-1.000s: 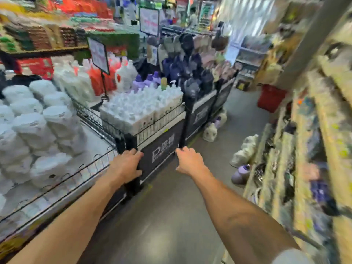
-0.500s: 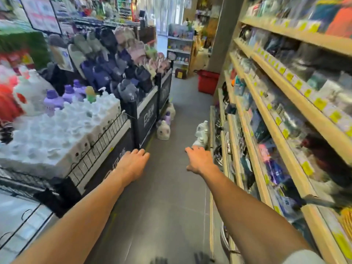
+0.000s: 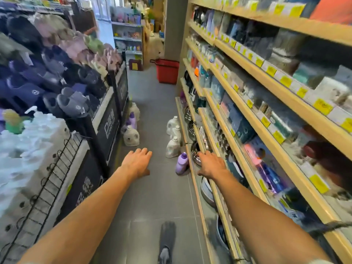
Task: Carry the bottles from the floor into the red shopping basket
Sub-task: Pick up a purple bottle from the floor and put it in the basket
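Observation:
Bottles stand on the grey aisle floor. On the right, a small purple bottle (image 3: 182,162) and three white jugs (image 3: 173,148) line the shelf's foot. On the left, a white jug (image 3: 131,138) and purple bottles (image 3: 132,120) sit against the display bin. The red shopping basket (image 3: 167,71) stands far down the aisle by a pillar. My left hand (image 3: 137,161) is stretched forward, palm down, empty. My right hand (image 3: 210,164) hovers just right of the purple bottle, fingers loose, holding nothing.
Wooden shelves (image 3: 247,115) packed with goods run along the right side. On the left, wire-fronted bins (image 3: 80,149) hold white bottles and slippers. My foot (image 3: 166,242) shows at the bottom. The aisle floor (image 3: 152,197) runs straight to the basket.
The view has swung right and moved down the aisle; the floor bottles and basket are nearer. Both hands stay empty and extended, the right one now close to the purple bottle.

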The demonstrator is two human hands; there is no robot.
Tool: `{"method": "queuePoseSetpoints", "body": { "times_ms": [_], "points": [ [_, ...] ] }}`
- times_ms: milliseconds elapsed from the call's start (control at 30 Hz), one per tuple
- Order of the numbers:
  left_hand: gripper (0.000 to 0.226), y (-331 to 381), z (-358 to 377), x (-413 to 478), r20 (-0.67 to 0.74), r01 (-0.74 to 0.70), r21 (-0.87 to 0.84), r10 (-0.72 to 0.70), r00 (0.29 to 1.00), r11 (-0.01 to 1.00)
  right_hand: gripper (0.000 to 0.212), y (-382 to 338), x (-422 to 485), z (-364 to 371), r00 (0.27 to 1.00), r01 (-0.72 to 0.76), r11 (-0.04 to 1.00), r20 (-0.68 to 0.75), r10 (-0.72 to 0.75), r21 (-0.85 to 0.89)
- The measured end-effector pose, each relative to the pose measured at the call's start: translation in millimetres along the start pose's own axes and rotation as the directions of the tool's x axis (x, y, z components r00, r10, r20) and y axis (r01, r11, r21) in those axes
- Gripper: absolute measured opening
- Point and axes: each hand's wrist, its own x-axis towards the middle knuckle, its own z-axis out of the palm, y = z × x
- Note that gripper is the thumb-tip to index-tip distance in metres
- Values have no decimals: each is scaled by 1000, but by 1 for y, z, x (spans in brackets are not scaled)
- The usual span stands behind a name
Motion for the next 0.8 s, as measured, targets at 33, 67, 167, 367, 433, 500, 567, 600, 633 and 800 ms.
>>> {"method": "queuePoseSetpoints", "body": {
  "times_ms": [33,67,167,367,433,500,567,600,633,800],
  "points": [
    [67,-2,-1,20,0,-16,4,16,1000,1000,68,6,17,-1,1000,-27,1000,7,27,3],
    [67,-5,-3,39,-3,-32,9,32,999,999,69,11,36,-2,999,-50,999,10,50,6],
    [71,-17,-4,86,16,-56,-26,57,998,998,71,24,85,-3,995,-92,995,34,91,45],
    [68,-65,-9,176,57,-49,9,48,997,999,67,30,181,-5,993,-99,994,75,96,47],
    [71,-76,-11,204,89,-53,15,51,995,998,66,25,209,-6,992,-83,996,94,79,38],
    [72,-84,-10,232,105,-62,23,59,993,998,67,20,237,-7,990,-80,996,119,76,31],
    [71,-92,-9,264,117,-80,16,78,990,997,67,16,268,-7,986,-90,995,147,83,44],
    [70,-96,-8,280,120,-86,7,85,989,996,67,13,283,-7,983,-100,993,158,91,55],
    [70,-101,-7,297,124,-93,-3,92,988,996,67,10,298,-8,981,-109,992,167,97,64],
    [72,-128,-3,391,135,-153,-55,159,978,987,74,1,366,-11,966,-189,976,202,165,108]
  ]
}}
